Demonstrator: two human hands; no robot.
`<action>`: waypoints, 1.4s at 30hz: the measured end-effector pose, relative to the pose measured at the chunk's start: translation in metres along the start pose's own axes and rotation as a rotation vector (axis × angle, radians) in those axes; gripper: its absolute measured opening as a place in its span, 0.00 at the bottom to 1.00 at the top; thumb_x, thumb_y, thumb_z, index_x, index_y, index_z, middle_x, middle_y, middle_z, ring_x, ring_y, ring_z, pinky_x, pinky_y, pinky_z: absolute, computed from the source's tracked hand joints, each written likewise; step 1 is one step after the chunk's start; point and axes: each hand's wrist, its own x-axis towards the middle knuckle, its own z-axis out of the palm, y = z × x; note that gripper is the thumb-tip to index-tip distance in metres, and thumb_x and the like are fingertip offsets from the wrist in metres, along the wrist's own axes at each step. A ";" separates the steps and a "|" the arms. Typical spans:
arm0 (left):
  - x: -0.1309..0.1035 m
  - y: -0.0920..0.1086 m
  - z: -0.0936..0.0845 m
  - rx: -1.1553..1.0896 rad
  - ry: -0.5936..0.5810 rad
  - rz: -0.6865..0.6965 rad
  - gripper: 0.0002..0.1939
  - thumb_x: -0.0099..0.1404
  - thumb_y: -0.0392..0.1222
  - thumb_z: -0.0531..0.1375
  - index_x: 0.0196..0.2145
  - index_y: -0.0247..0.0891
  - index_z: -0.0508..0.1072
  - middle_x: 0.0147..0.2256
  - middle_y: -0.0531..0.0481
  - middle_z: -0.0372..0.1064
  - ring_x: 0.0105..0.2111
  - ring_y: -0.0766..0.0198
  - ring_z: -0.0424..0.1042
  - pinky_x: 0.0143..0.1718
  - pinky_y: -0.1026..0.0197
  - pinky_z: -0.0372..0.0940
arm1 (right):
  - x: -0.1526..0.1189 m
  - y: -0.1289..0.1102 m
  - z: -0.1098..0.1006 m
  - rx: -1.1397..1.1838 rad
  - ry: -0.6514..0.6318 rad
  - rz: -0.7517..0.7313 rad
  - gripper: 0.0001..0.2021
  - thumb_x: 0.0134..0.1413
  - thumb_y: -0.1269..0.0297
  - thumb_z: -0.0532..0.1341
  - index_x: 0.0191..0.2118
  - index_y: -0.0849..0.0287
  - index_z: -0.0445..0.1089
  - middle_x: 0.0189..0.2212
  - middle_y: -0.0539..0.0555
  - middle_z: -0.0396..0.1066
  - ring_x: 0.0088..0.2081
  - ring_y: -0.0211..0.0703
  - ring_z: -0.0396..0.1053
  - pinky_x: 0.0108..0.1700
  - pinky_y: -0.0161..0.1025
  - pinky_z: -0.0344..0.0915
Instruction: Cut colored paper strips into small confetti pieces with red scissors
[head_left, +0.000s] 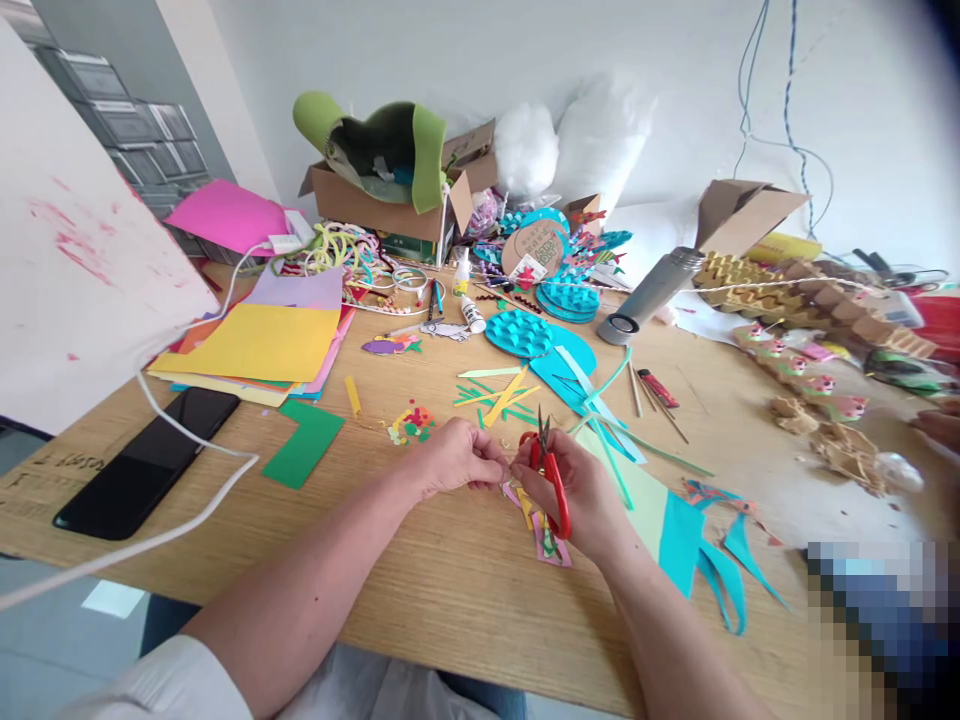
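My right hand (589,490) is closed around red-handled scissors (555,488), whose dark blades point away from me. Its thumb and fingertip meet close to my left hand (461,458), which is pinched; what lies between those fingertips is too small to make out. Under the hands are pink and yellow paper scraps (551,540). Just beyond lie thin green and yellow paper strips (504,398). To the left of these is a small heap of coloured paper dots (412,423). Pale green and blue paper pieces (651,510) rest beside my right wrist.
Stacked coloured paper (247,343), a green paper piece (306,445) and a black phone (142,465) with a white cable (202,437) are at left. Behind stand glue bottles (471,315), a blue egg-tray oval (519,334) and a grey flask (651,295). Another person's hand (941,425) shows far right.
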 end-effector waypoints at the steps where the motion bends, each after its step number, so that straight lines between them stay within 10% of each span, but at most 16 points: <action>1: 0.000 0.000 0.000 0.001 -0.003 -0.006 0.04 0.47 0.35 0.64 0.20 0.33 0.73 0.17 0.55 0.66 0.18 0.72 0.61 0.23 0.66 0.56 | 0.000 0.001 0.000 -0.003 -0.008 0.005 0.16 0.43 0.59 0.70 0.31 0.58 0.63 0.29 0.51 0.67 0.30 0.39 0.64 0.30 0.35 0.62; 11: -0.002 0.001 -0.002 -0.197 -0.110 -0.043 0.13 0.48 0.45 0.67 0.25 0.31 0.75 0.21 0.51 0.70 0.21 0.71 0.65 0.25 0.65 0.59 | 0.001 -0.006 0.001 0.095 0.053 0.045 0.17 0.41 0.58 0.70 0.32 0.58 0.62 0.30 0.51 0.66 0.29 0.39 0.63 0.29 0.35 0.61; 24: 0.002 -0.003 0.010 -0.227 0.068 0.052 0.13 0.47 0.43 0.69 0.26 0.31 0.74 0.19 0.52 0.68 0.19 0.71 0.64 0.24 0.64 0.58 | 0.001 -0.007 0.003 0.031 0.163 -0.003 0.19 0.43 0.50 0.69 0.32 0.58 0.63 0.28 0.50 0.68 0.26 0.38 0.63 0.27 0.34 0.62; 42: 0.002 0.001 -0.004 -0.241 0.121 0.173 0.12 0.48 0.45 0.68 0.25 0.32 0.74 0.20 0.53 0.68 0.21 0.70 0.64 0.26 0.64 0.59 | -0.002 0.009 0.001 -0.167 -0.214 0.033 0.20 0.57 0.44 0.58 0.27 0.57 0.61 0.24 0.50 0.68 0.22 0.38 0.66 0.23 0.34 0.60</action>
